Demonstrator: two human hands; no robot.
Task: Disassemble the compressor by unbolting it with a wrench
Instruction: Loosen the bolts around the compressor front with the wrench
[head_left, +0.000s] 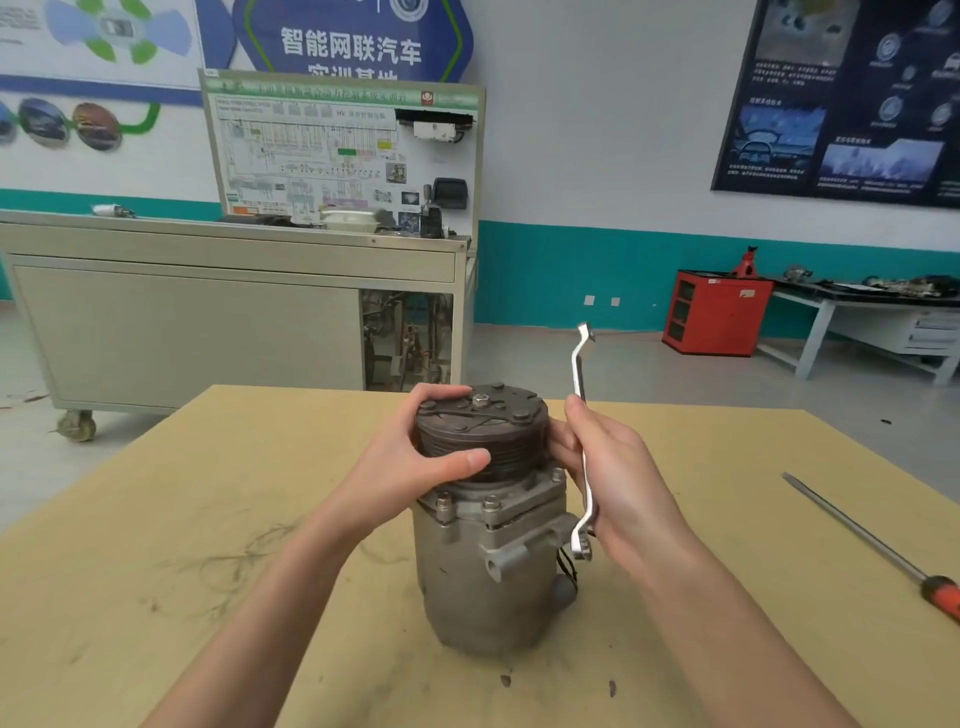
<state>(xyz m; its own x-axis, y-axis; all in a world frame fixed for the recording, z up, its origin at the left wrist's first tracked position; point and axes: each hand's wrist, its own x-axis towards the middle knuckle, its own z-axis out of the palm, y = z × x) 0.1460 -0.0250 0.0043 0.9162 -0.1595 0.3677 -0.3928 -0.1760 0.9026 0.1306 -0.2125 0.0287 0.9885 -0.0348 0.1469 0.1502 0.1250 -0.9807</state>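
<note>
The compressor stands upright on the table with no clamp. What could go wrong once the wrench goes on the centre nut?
The left hand, gripping the pulley, mainly steadies the compressor; wrench force may tip or twist it on the table. The pulley may turn with the centre nut, so that hand could slip. The right hand holds the wrench mid-shaft, so leverage may be poor.
</note>
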